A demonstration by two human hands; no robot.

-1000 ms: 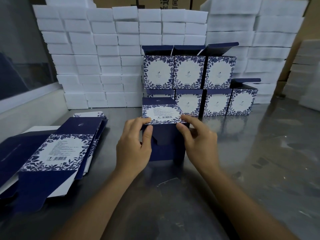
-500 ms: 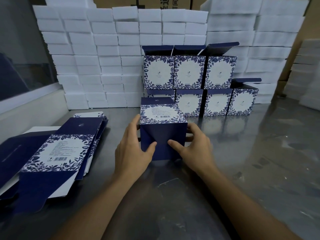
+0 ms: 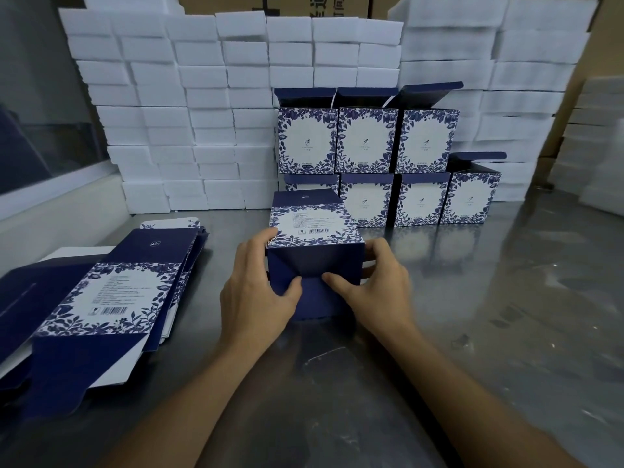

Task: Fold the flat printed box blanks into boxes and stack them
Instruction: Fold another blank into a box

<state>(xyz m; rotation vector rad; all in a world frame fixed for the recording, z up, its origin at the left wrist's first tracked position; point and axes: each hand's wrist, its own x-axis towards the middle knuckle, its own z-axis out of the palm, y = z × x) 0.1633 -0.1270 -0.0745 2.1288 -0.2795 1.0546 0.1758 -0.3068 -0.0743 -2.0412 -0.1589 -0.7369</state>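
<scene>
A navy and white floral box (image 3: pixel 312 231) lies on its side at the middle of the steel table (image 3: pixel 489 315), its folded navy bottom flaps facing me. My left hand (image 3: pixel 258 292) grips its left side, thumb pressing the flaps. My right hand (image 3: pixel 374 285) grips the right side, thumb on the flaps too. Flat printed blanks (image 3: pixel 101 298) lie in a pile at the left. Folded boxes (image 3: pixel 368 143) stand stacked in two rows behind, lids open.
White foam blocks (image 3: pixel 202 106) are piled in a wall across the back and at the far right (image 3: pixel 601 146). A low white ledge (image 3: pixel 57 217) runs along the left. Brown cartons (image 3: pixel 277 5) show above the foam.
The bottom flaps went from half open to folded flat. Both hands slid down from the box's top edge to its sides, with the thumbs now pressed on the flaps.
</scene>
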